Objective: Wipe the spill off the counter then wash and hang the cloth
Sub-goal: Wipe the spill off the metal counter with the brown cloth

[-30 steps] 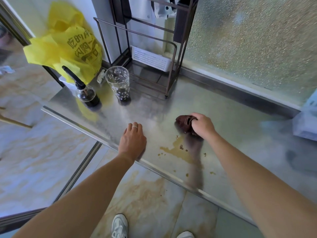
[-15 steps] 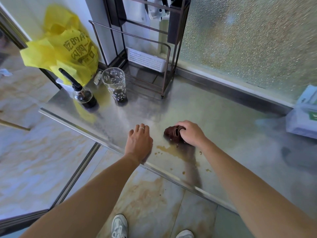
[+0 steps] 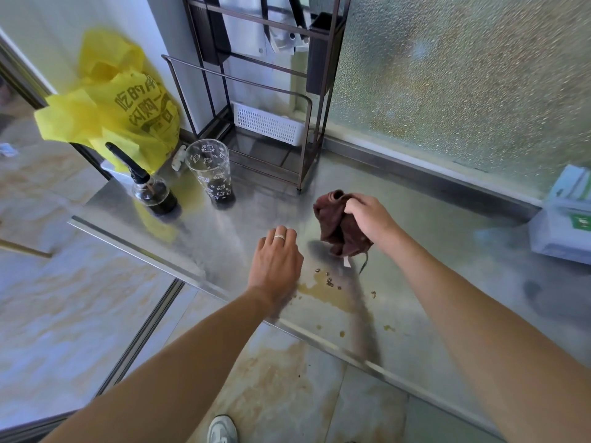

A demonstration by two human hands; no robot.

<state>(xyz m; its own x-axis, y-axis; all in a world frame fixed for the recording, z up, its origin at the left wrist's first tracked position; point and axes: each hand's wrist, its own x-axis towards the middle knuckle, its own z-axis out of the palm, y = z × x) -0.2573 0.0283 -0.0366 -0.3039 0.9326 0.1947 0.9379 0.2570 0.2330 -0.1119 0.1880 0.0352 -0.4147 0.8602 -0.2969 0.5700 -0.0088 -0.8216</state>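
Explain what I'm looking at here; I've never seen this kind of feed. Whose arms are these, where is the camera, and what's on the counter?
There is no machine: a person works with bare hands, and the single camera sits on their head, looking down. The right hand grips a bunched brown cloth, lifted just above the steel counter. The left hand is open, palm down on the counter near its front edge. Between them lies a yellowish spill with dark crumbs, not yet wiped. Further back stand a glass, a dark pump bottle, a yellow bag and a wire rack.
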